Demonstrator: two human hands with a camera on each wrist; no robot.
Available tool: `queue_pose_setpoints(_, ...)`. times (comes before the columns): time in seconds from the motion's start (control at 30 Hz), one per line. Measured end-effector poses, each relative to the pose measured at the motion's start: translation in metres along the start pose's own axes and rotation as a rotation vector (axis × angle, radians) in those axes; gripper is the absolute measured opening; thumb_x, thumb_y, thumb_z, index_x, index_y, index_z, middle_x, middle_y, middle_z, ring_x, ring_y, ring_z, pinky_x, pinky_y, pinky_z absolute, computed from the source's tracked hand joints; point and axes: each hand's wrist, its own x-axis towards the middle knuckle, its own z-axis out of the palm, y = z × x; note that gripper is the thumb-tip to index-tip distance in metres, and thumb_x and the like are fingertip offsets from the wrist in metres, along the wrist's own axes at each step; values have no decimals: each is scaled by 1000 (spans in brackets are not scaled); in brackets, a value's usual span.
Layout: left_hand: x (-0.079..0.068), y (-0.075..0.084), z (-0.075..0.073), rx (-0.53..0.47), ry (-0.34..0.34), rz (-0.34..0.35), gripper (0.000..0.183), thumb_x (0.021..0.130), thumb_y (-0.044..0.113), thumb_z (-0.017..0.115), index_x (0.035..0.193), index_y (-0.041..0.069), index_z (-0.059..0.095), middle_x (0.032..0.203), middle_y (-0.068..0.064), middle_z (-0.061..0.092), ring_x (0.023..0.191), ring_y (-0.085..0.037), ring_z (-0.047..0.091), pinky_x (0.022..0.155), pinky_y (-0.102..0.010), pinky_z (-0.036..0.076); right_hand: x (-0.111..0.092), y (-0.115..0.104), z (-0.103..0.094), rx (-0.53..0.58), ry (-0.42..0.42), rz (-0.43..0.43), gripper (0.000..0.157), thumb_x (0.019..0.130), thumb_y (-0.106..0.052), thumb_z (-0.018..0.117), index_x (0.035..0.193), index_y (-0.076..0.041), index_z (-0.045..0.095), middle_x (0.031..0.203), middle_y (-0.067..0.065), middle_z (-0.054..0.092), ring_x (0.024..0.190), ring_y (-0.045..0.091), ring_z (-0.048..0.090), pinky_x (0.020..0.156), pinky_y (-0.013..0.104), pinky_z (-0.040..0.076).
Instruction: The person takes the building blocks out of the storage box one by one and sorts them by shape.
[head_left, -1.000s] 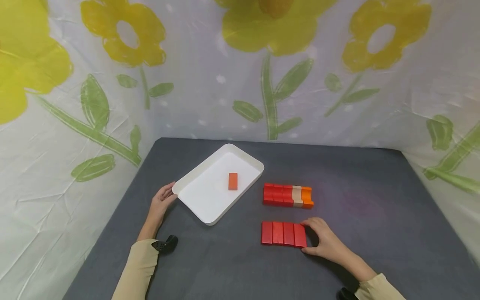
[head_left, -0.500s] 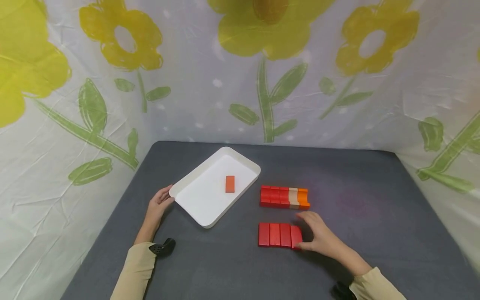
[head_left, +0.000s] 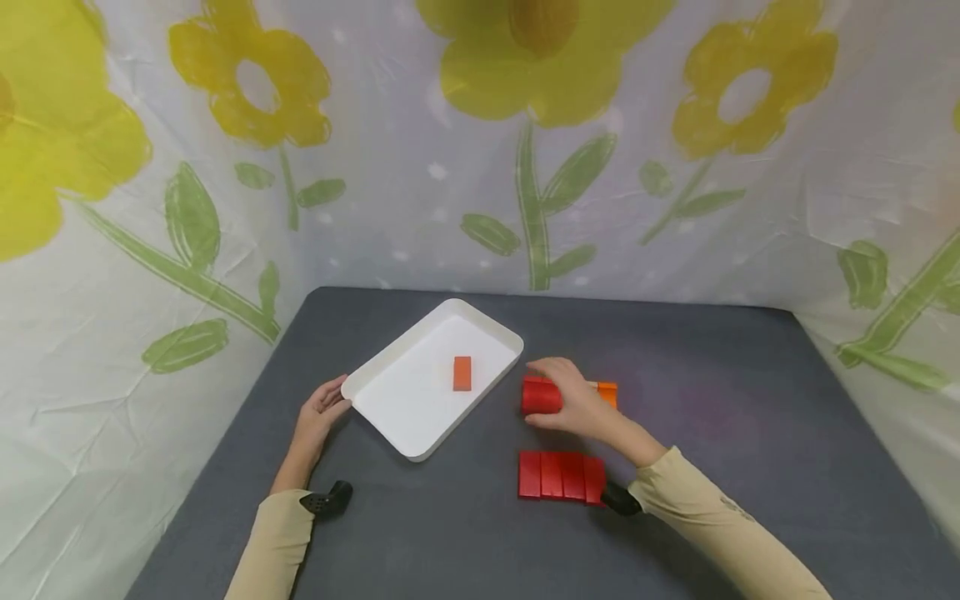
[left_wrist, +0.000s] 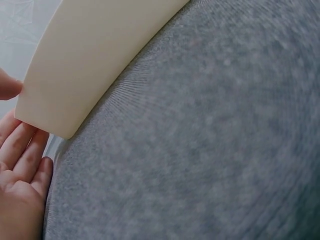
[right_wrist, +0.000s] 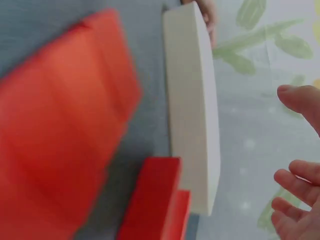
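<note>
My left hand (head_left: 313, 425) rests at the near left corner of a white tray (head_left: 394, 346). Its thumb and straight fingers lie either side of that corner in the left wrist view. In the tray lies an orange-red block (head_left: 462, 373). My right hand (head_left: 573, 402) is over the back row of blocks, thumb spread from the fingers. Nothing shows between them in the right wrist view. The row has red blocks (head_left: 541, 397) with curved hollows, and an orange block (head_left: 608, 392) at its right end. My hand covers the middle.
Nearer me, a row of several red blocks (head_left: 551, 476) lies side by side on the dark grey table (head_left: 465, 533). My right wrist's black camera (head_left: 621, 498) overlaps its right end in the head view. A flowered cloth (head_left: 397, 192) hangs behind.
My right hand has left the right end of the front red row and moved away from me and left, over the back row. My left hand stays at the tray corner.
</note>
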Motion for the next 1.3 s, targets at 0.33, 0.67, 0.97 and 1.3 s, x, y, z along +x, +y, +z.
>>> queue_pose_setpoints(0.33,-1,-5,-7,-48,1,42,47,86,1,57,126,-12,39,118,-2,53,102,-5,49,80,-16,38,93,-4,60,-18,-73,54,63,70,-20,75,120,6,48,120,16,50,114,28,40,96,36,29)
queue_pose_setpoints(0.67,-4,-4,-8,-25,-13,43,46,87,3,57,126,-12,39,118,-2,52,102,-4,48,80,-15,38,111,16,104,-269,-312,266,74,68,-31,75,125,4,43,118,13,51,111,27,40,93,31,32)
queue_pose_setpoints(0.97,0,1,-5,-3,-2,23,46,87,2,57,127,-11,39,127,-28,40,104,-9,48,79,-15,38,122,23,102,-343,-379,331,49,63,-21,79,101,-1,56,83,4,54,86,21,44,73,27,38)
queue_pose_setpoints(1.3,1,-4,1,-29,-3,30,48,86,4,58,127,-11,39,115,5,52,102,-3,48,80,-15,37,110,26,90,-161,-234,281,48,61,-22,81,96,-1,56,87,5,56,82,20,48,75,27,40)
